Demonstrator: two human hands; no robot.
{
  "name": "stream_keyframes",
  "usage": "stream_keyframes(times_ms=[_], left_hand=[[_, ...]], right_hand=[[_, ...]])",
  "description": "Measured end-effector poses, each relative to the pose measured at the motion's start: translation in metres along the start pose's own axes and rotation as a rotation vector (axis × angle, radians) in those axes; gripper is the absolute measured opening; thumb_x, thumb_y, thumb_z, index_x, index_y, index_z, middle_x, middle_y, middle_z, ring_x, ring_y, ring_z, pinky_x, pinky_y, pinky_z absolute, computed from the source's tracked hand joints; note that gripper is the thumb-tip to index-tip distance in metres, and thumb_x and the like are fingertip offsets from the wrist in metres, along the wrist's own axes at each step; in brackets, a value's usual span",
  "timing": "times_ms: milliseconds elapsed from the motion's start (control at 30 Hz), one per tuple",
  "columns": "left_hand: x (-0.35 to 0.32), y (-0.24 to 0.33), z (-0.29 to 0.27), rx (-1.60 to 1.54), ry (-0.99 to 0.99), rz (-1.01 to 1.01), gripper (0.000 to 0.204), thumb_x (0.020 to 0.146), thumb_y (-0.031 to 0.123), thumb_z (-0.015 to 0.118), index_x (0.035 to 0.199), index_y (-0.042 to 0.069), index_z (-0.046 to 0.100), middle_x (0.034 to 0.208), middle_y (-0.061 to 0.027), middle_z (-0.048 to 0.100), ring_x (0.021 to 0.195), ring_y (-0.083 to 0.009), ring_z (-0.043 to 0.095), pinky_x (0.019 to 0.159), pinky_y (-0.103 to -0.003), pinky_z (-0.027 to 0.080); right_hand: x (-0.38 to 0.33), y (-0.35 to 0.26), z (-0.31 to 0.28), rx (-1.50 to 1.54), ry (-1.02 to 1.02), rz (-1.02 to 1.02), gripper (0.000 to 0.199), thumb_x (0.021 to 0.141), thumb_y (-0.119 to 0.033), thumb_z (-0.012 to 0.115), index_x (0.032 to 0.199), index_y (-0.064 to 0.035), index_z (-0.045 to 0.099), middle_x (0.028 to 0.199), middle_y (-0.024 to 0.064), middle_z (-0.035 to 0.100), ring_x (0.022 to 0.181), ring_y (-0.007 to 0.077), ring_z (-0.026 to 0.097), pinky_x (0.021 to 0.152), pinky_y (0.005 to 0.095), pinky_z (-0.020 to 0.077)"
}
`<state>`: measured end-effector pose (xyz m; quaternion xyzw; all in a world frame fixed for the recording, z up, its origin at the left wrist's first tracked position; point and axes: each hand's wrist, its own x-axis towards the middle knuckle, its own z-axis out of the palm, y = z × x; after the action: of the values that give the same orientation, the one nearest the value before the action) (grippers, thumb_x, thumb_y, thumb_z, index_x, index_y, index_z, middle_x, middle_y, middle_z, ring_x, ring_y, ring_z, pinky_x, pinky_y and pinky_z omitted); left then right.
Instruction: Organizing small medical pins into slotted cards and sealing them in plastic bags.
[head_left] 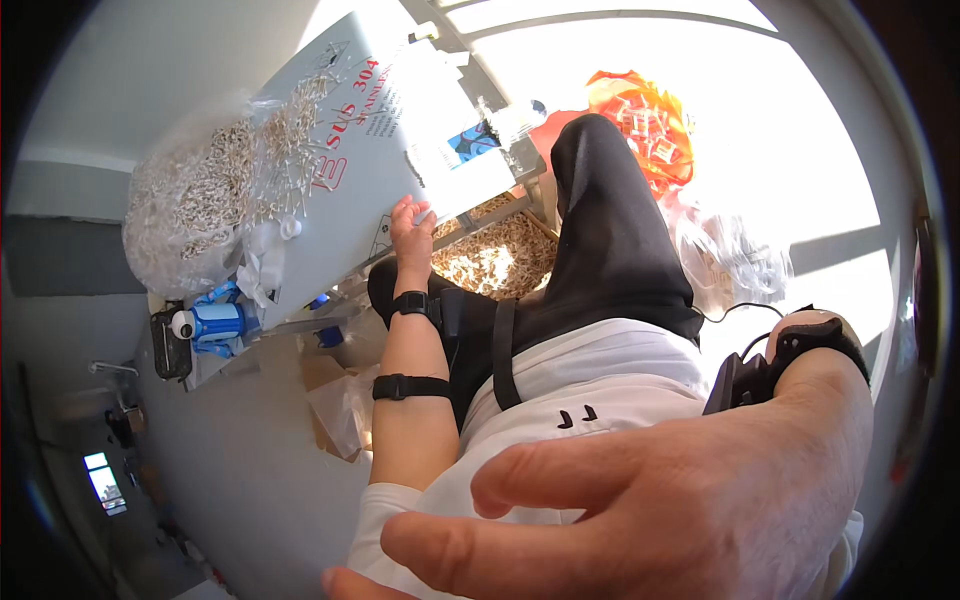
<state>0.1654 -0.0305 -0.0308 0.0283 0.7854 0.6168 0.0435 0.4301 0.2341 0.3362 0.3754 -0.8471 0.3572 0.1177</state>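
Observation:
My left hand (411,235) rests at the near edge of a grey printed tabletop (345,215), fingers slightly apart and nothing visible in them. Close to the camera, my right hand (650,500) is raised over my lap, its fingers spread and holding nothing that I can see. On the table's left part lie many loose cotton swabs (290,140). Next to them, a clear plastic bag (190,195) bulges with more swabs. A small blue-and-white packet (473,143) lies on a white surface beyond my left hand.
Below the table's edge is a container of loose swabs (500,250). On the floor, an orange bag (645,125) holds small packs, near clear plastic bags (735,255). A blue-and-white toy figure (215,321) and a black object (170,342) sit at the table's left corner, near a white ring (290,228).

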Motion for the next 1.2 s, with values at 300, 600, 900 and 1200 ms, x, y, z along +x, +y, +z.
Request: stream_keyframes(times_ms=[300,600,900,1200], left_hand=[[0.008,-0.008,0.008,0.204,0.021,0.140,0.019,0.072,0.007,0.073,0.090,0.004,0.067,0.131,-0.0166,0.049,0.122,-0.0290,0.048,0.105,-0.037,0.036],[0.007,-0.007,-0.006,0.542,0.068,0.190,0.018,0.070,0.007,0.074,0.087,0.003,0.069,0.125,-0.0152,0.053,0.120,-0.0291,0.049,0.101,-0.037,0.039],[0.010,0.020,0.019,0.575,0.100,0.288,0.011,0.074,0.002,0.067,0.082,0.005,0.061,0.104,-0.0086,0.061,0.099,-0.0300,0.053,0.090,-0.040,0.044],[0.025,0.031,0.028,0.814,0.061,0.519,0.047,0.076,0.004,0.067,0.121,0.005,0.053,0.129,-0.0122,0.050,0.121,-0.0321,0.046,0.101,-0.043,0.037]], right_hand=[[0.012,-0.010,0.007,-0.152,-0.016,-0.096,0.019,0.081,-0.021,0.073,0.076,-0.0128,0.057,0.075,0.0002,0.067,0.057,0.0097,0.060,0.046,0.0209,0.0378],[0.031,0.046,0.010,-0.185,0.074,-0.147,0.011,0.078,-0.012,0.074,0.080,-0.0133,0.063,0.073,-0.0021,0.066,0.058,0.0093,0.060,0.048,0.0196,0.0368],[0.018,0.303,0.173,-0.058,0.195,0.569,0.019,0.073,-0.006,0.071,0.072,-0.0024,0.053,0.062,0.0131,0.057,0.061,0.0304,0.060,0.058,0.0397,0.0463],[0.048,0.347,0.257,0.319,0.464,0.759,0.016,0.071,-0.007,0.071,0.070,-0.0016,0.056,0.065,0.0139,0.059,0.061,0.0273,0.061,0.059,0.0359,0.0480]])
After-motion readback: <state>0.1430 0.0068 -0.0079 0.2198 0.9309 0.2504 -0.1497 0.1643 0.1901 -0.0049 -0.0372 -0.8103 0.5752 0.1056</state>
